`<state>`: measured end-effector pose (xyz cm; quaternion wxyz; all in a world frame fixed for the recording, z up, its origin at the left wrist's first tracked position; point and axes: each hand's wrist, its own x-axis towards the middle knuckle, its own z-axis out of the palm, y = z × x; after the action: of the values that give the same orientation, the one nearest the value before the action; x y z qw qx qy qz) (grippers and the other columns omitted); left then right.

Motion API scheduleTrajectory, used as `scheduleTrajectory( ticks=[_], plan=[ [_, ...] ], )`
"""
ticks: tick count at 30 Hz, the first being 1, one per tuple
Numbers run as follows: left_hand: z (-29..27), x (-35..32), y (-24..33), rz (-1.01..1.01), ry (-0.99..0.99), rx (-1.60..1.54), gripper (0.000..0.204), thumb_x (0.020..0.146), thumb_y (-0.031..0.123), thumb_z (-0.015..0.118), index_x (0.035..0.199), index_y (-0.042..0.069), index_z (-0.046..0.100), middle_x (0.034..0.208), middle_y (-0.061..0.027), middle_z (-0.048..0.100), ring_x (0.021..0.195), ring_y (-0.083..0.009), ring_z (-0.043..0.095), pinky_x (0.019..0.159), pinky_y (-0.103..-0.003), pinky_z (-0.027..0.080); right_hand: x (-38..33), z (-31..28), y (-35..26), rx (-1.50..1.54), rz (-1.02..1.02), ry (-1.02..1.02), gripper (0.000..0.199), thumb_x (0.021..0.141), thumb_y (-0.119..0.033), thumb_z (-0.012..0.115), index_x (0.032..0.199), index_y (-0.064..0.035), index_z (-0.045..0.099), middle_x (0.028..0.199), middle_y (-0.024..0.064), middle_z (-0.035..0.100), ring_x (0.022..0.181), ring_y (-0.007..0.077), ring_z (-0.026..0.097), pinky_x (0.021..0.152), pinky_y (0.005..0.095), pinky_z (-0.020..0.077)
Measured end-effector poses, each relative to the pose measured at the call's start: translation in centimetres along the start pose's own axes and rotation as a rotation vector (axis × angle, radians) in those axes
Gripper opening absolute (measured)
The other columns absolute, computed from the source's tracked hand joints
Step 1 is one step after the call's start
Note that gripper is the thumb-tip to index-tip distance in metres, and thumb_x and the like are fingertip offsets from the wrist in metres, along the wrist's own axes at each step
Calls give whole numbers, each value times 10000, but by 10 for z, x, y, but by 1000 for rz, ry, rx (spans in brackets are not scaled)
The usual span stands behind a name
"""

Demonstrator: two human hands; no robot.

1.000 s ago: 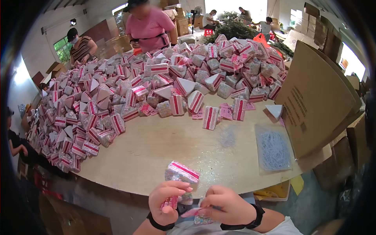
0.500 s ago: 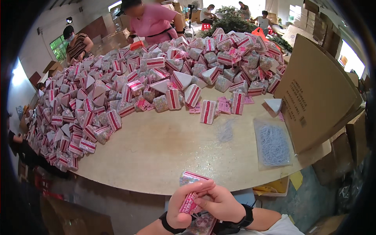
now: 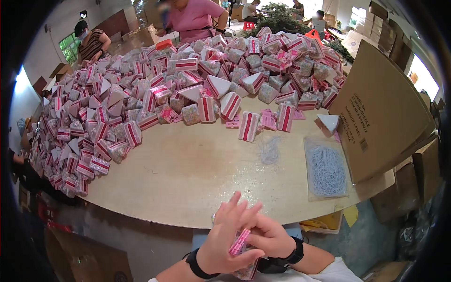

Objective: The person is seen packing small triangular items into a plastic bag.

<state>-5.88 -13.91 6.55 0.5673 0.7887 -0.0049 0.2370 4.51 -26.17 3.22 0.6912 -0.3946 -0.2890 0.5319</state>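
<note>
Over the near table edge, my left hand (image 3: 223, 244) has its fingers stretched out and apart, with the thumb reaching rightward. A small stack of pink cards (image 3: 239, 242) sits between my two hands, against the left palm. My right hand (image 3: 272, 238) is closed at the stack's right side, its fingertips partly hidden behind the left hand. Below the hands, a clear-wrapped, cake-slice-shaped piece (image 3: 246, 272) shows in part. Another bit of patterned wrapping (image 3: 213, 218) peeks out left of my left fingers.
A big heap of wrapped cake-slice-shaped pieces (image 3: 188, 91) covers the table's (image 3: 188, 174) far and left sides. Pink cards (image 3: 268, 121) lie by its front. At right are a bag of pale strings (image 3: 327, 171) and a cardboard box (image 3: 376, 117). Several people work beyond.
My left fingers have straightened and spread from their bent hold around the pink cards. The wrapped piece beyond the hands is now mostly hidden. The view has shifted slightly.
</note>
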Motion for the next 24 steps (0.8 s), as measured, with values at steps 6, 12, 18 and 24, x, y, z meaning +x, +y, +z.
scheduleTrajectory(
  ticks=[6, 12, 18, 24],
  plan=[
    [-5, 2, -12, 102, -171, 119, 653, 758, 186, 703, 1315, 10, 412, 1354, -184, 424, 1246, -411, 387, 1027, -455, 313, 4, -3, -17, -548, -477, -50, 144, 822, 23, 598, 955, -30, 584, 960, 104, 563, 922, 241, 560, 797, 322, 442],
    [-17, -4, -9, 257, -41, 378, 435, 737, 159, 676, 1133, 12, 574, 1132, -140, 587, 1033, -294, 558, 889, -388, 426, 4, -5, -40, -1009, -498, -19, 194, 774, 16, 640, 964, -21, 625, 1018, 128, 587, 904, 285, 576, 781, 350, 456],
    [-14, 2, 1, 184, -64, 531, 311, 693, 179, 660, 973, 48, 620, 849, -50, 630, 750, -233, 599, 682, -339, 427, -5, 19, -46, -1144, -711, 31, 536, 674, -221, 783, 1136, -66, 559, 1171, 204, 503, 1047, 368, 532, 887, 477, 439],
    [2, -2, -10, 157, -160, 261, 245, 673, 124, 656, 901, 61, 592, 896, -99, 616, 822, -295, 592, 717, -387, 457, 11, 12, -33, -1138, -703, -185, 443, 738, -234, 734, 1083, -25, 550, 1108, 183, 536, 967, 353, 566, 841, 413, 479]
  ],
)
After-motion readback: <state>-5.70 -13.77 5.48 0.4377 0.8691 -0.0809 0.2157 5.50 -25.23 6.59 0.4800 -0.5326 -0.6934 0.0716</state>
